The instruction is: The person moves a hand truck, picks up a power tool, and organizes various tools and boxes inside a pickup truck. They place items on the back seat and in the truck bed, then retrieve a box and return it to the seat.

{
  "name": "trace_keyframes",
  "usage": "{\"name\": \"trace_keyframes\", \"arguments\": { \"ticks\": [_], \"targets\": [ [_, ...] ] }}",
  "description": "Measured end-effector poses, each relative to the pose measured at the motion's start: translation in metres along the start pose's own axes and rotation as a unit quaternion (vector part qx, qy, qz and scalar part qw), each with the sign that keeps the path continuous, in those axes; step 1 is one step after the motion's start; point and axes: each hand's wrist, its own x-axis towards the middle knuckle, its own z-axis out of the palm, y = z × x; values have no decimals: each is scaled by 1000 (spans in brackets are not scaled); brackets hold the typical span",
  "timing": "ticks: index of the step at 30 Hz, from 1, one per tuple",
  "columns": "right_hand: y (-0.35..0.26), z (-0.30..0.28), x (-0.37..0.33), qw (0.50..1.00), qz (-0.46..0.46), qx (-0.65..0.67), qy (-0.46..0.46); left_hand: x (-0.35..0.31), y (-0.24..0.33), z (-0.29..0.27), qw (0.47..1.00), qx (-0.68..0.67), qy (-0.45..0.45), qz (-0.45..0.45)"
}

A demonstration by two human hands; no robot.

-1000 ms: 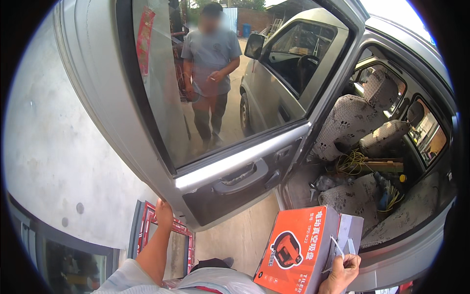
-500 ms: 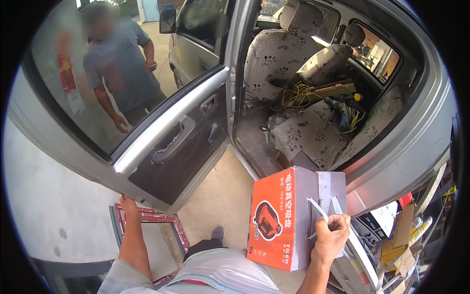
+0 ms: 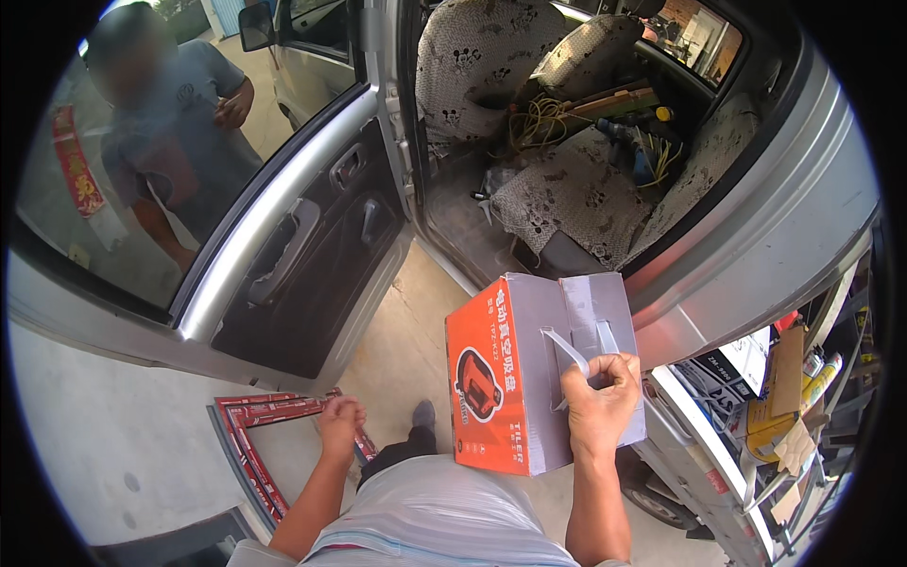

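My right hand [image 3: 602, 402] is closed round the white carrying handle [image 3: 567, 352] of an orange and grey cardboard box [image 3: 489, 383]. A picture of a power tool is printed on the box's orange side. The box hangs in front of me, just outside the open doorway of a silver vehicle. My left hand [image 3: 342, 425] is off the vehicle door [image 3: 312, 231], fingers loosely curled with nothing seen in them. It hovers over the red-wrapped strips of a frame [image 3: 274, 411] on the ground.
Inside are patterned seats [image 3: 576, 194], a yellow cord [image 3: 539, 123] and tools. A person [image 3: 179, 123] shows in the door's window. At right, the vehicle's bed [image 3: 694, 435] carries boxes, cardboard and spray cans [image 3: 822, 378].
My left hand has let go of the door's lower edge and come in toward my body. The right hand still holds the box, which sits further left and higher in view.
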Motion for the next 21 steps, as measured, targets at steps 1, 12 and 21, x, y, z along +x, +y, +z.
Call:
{"name": "trace_keyframes", "arguments": {
  "ticks": [1, 12, 21],
  "targets": [
    [1, 5, -1, 1000, -2, -1, -5, -13, 19, 16, 999, -6, -34, 17],
    [10, 52, -9, 999, 12, -22, -26, -41, 130, 133, 929, 3, -331, 164],
    [-15, 103, 2, 997, 47, -23, -48, 15, 80, 94, 943, 133, -299, 52]
  ]
}}
